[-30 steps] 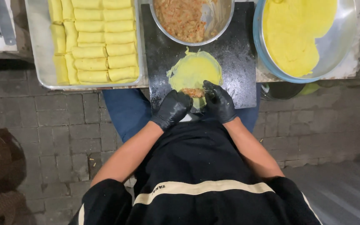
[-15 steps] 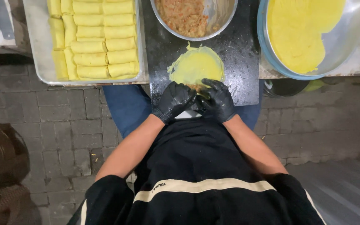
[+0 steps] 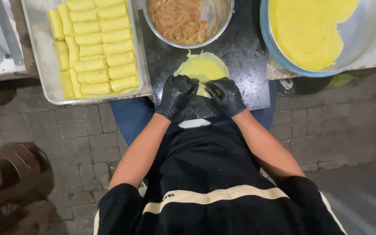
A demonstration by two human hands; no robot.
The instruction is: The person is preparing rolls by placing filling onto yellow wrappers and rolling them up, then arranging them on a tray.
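Note:
A thin yellow wrapper [image 3: 203,67] lies on a black board [image 3: 244,61] in front of me. Both my hands wear black gloves. My left hand [image 3: 177,93] presses on the wrapper's near left edge, and my right hand [image 3: 225,95] presses on its near right edge; together they fold the near edge over, hiding whatever filling sits under it. A metal bowl of brown minced filling [image 3: 179,19] stands just beyond the wrapper.
A metal tray [image 3: 40,65] at the left holds several finished yellow rolls [image 3: 99,48] in rows. A blue-rimmed metal basin [image 3: 362,35] at the right holds a stack of flat yellow wrappers [image 3: 310,30]. Grey paving lies below, with a brown woven object [image 3: 9,174] at lower left.
Both hands have closed in over the near edge of the wrapper, covering the filling that showed a second ago. The camera view has shifted a little.

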